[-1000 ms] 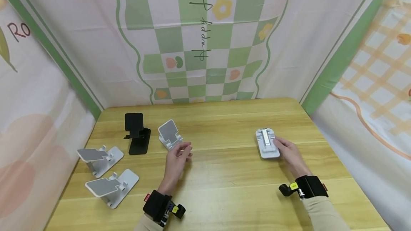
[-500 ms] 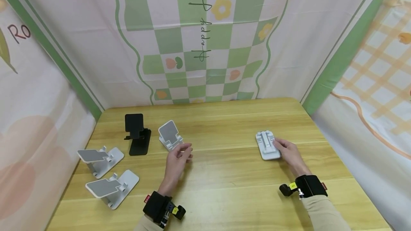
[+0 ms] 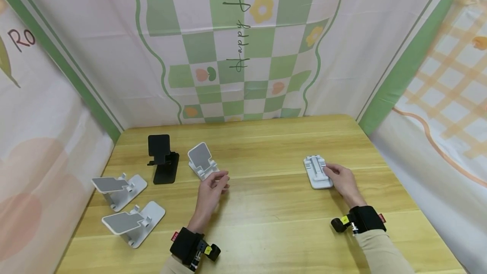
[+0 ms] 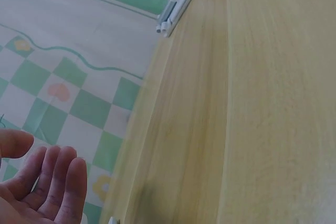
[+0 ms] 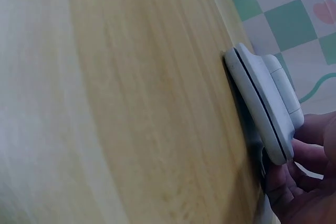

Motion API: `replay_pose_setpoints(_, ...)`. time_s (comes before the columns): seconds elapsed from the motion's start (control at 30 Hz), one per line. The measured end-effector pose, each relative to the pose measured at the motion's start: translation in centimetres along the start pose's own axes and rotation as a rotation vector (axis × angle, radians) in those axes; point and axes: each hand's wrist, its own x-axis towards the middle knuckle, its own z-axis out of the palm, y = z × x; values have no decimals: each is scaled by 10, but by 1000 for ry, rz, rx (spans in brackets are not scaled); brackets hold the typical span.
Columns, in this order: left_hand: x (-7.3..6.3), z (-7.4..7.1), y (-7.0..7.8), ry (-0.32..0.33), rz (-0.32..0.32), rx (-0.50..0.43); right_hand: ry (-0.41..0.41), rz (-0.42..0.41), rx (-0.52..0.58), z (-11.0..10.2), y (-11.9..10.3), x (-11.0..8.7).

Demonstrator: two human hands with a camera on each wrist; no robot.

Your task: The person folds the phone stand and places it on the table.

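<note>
My right hand (image 3: 344,184) grips the right edge of a folded white phone stand (image 3: 318,173), thumb on its upper face. In the right wrist view the folded stand (image 5: 265,103) shows its thick edge close over the wood, my fingers (image 5: 310,177) round its near end. My left hand (image 3: 210,193) has loosely bent fingers and nothing in them; the left wrist view shows its palm (image 4: 44,195) bare. Just beyond it stands an unfolded white phone stand (image 3: 200,157) with a grey pad, its lower end partly overlapped by the fingers.
A black phone stand (image 3: 165,160) is unfolded at the back left. Two more white phone stands, one behind (image 3: 119,190) and one in front (image 3: 133,223), stand along the left side. Patterned cloth (image 3: 243,54) surrounds the wooden table (image 3: 266,223) at the back and sides.
The folded phone stand has tipped slightly in my right hand, and the bright glare on its middle bar has faded. My left hand stays nearly still.
</note>
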Motion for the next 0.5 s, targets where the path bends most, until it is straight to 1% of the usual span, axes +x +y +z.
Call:
replay_pose_setpoints(0.27, 1, 1, -3, 0, -5, 5, 29, -53, -75, 0, 0, 0)
replay_pose_setpoints(0.5, 0, -2, -2, -3, -13, 22, 31, -46, -90, 0, 1, 0)
